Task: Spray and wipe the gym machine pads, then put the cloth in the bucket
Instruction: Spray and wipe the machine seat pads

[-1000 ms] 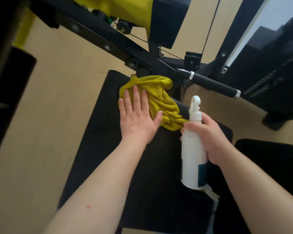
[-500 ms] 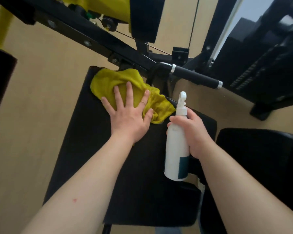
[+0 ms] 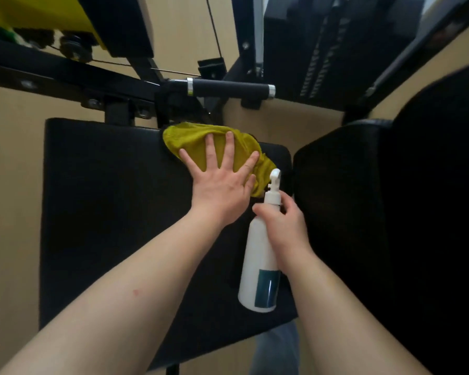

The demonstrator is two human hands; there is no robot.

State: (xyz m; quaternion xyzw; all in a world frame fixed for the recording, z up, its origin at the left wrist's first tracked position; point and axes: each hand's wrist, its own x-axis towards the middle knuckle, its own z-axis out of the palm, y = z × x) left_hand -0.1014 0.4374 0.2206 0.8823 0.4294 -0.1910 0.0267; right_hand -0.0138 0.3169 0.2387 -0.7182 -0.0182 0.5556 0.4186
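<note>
Left hand (image 3: 222,185), fingers (image 3: 229,150) spread wide, presses the crumpled yellow cloth (image 3: 190,142) at the black vinyl pad (image 3: 106,212)'s far edge, where it could slip off, while right hand (image 3: 284,226) grips the white spray bottle (image 3: 260,266).

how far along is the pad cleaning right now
Done: nothing can be confirmed; whether the black seat pad was sprayed cannot be told. In hand: the left hand presses the yellow cloth flat on the pad's far edge, while the right hand holds the spray bottle. Left: the neighbouring pad and the bucket, not in view.
</note>
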